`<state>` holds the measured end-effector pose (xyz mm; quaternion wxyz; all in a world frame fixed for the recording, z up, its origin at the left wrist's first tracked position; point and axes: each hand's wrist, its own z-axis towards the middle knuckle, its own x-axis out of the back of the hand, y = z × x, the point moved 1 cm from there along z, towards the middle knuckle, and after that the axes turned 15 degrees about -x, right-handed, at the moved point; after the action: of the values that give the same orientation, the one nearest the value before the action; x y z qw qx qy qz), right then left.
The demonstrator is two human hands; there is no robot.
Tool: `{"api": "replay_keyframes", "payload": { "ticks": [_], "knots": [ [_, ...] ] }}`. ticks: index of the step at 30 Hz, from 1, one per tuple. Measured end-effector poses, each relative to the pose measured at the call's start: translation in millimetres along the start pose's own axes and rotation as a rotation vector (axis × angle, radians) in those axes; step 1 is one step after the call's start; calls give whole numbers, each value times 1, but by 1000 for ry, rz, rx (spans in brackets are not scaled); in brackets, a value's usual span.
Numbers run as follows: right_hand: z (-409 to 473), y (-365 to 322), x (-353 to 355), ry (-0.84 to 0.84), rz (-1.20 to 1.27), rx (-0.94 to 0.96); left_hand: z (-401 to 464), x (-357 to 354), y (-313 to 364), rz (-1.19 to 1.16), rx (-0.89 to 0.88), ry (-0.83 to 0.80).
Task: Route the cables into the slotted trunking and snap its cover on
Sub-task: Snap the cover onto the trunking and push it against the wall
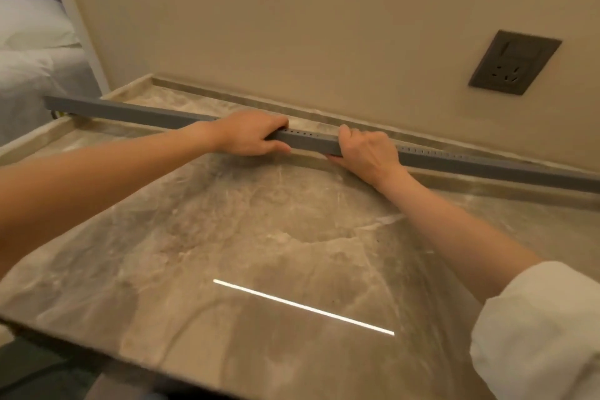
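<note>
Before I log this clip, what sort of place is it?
Probably a bedroom or hotel room: a bed with white bedding at left, a marble-look desk top, and a dark wall socket.

Trunking (305, 140) cut off at right

trunking (454, 161) on table (259, 269), before wall (292, 26)

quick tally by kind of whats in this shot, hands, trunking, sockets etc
hands: 2, left hand and right hand, both gripping the trunking
grey slotted trunking: 1
dark wall socket: 1
marble-look tabletop: 1
white bed: 1
total: 6
</note>
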<state>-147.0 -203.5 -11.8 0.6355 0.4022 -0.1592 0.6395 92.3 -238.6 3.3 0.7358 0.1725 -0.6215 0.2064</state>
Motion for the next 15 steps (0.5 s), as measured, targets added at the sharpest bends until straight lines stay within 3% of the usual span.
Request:
{"api": "replay_keyframes", "payload": {
  "ticks": [6,15],
  "knots": [
    [17,10,-18,-25,26,1,15,-16,-15,165,-70,179],
    [22,50,-18,-498,218,40,42,-12,-14,112,19,50]
  ]
}}
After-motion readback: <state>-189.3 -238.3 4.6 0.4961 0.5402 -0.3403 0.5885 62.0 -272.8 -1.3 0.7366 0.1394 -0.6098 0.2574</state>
